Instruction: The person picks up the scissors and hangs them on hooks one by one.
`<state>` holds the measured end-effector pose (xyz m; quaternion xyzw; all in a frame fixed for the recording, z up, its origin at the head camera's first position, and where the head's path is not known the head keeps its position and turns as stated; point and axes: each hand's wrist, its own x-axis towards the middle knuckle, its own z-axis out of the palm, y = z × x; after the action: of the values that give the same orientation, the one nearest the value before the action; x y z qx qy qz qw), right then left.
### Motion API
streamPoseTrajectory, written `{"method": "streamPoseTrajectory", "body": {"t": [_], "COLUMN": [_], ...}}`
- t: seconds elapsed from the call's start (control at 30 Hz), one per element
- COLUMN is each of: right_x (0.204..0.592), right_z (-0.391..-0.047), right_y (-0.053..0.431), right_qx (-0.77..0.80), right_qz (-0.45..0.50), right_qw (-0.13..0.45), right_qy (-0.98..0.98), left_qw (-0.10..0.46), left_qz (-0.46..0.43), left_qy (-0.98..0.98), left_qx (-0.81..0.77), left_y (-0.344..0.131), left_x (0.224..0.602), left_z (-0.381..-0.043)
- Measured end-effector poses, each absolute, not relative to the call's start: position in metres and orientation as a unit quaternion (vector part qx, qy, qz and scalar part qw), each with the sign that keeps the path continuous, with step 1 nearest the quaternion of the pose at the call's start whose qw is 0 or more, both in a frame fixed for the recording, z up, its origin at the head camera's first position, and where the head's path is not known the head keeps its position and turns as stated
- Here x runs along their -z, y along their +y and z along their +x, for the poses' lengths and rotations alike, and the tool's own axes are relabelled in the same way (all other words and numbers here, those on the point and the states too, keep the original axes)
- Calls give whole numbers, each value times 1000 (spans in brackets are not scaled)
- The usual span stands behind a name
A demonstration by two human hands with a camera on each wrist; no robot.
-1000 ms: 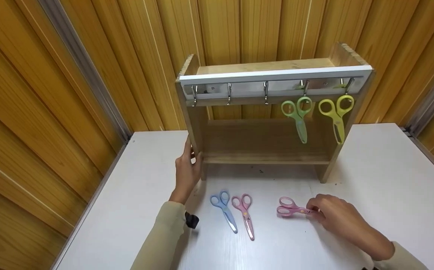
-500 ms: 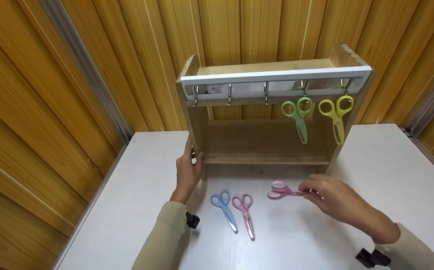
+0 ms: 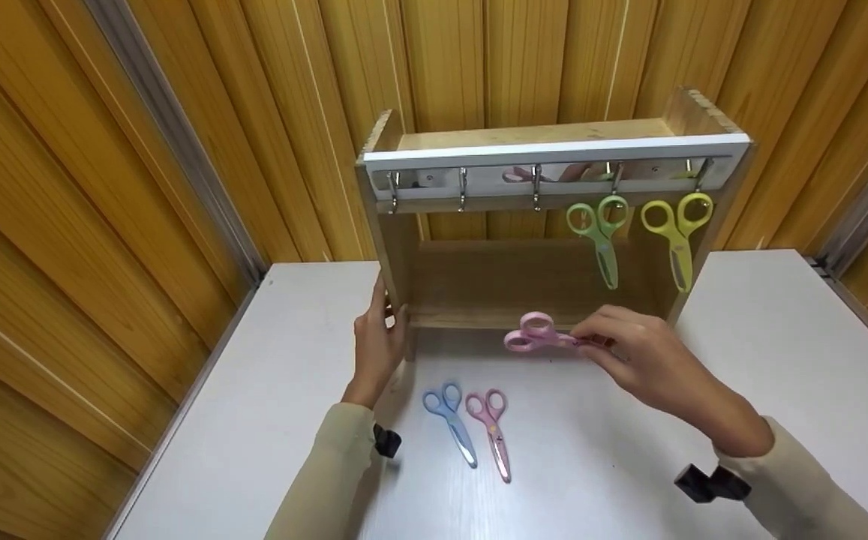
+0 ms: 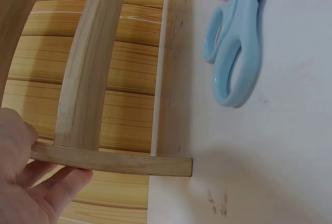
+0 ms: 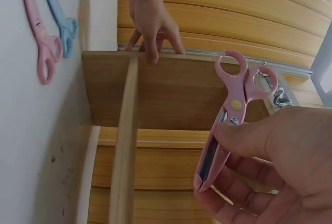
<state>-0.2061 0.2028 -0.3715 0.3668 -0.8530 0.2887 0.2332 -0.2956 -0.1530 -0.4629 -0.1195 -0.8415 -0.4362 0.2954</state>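
Note:
My right hand point(image 3: 640, 356) pinches a pair of pink scissors point(image 3: 540, 339) by the blades, handle loops pointing left, above the table before the rack's lower shelf. In the right wrist view, the thumb presses one face of these pink scissors point(image 5: 236, 92), with fingers behind. A wooden rack point(image 3: 531, 322) stands upright; my left hand point(image 3: 378, 345) holds its left side panel. Thumb and fingers lie on opposite faces of that side panel point(image 4: 119, 162) in the left wrist view. Green scissors point(image 3: 605, 251) and yellow scissors point(image 3: 679, 244) hang by one loop from the rack's right-hand hooks.
Blue scissors point(image 3: 458, 431) and another pair of pink scissors point(image 3: 496, 435) lie side by side on the white table point(image 3: 313, 315). Bare hooks point(image 3: 536, 191) line the rack's left and middle. A wood-patterned wall point(image 3: 520, 60) rises behind.
My right hand has lifted the pink scissors off the table and carried them up and left toward the rack. My left hand stays on the side panel.

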Motion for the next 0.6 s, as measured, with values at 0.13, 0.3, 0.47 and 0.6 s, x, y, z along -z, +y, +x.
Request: {"method": "streamPoseTrajectory", "body": {"t": [0.13, 0.3, 0.47, 0.6], "right_x": [367, 364, 361, 359], "right_z": [-212, -219, -225, -230], "right_y": [193, 181, 169, 159], "right_qx": [-308, -347, -402, -450], "right_qz": [364, 352, 315, 281], "right_qw": [246, 268, 281, 277], "right_qy": [-844, -827, -813, -801], "left_qw": [295, 303, 316, 321], "left_qz": [-117, -118, -129, -130], "left_qy": [-843, -841, -839, -838], "left_qx": [434, 433, 424, 421], "left_y": [-154, -153, -152, -152], "left_x": [463, 463, 463, 463], "left_z": [-295, -295, -296, -295]}}
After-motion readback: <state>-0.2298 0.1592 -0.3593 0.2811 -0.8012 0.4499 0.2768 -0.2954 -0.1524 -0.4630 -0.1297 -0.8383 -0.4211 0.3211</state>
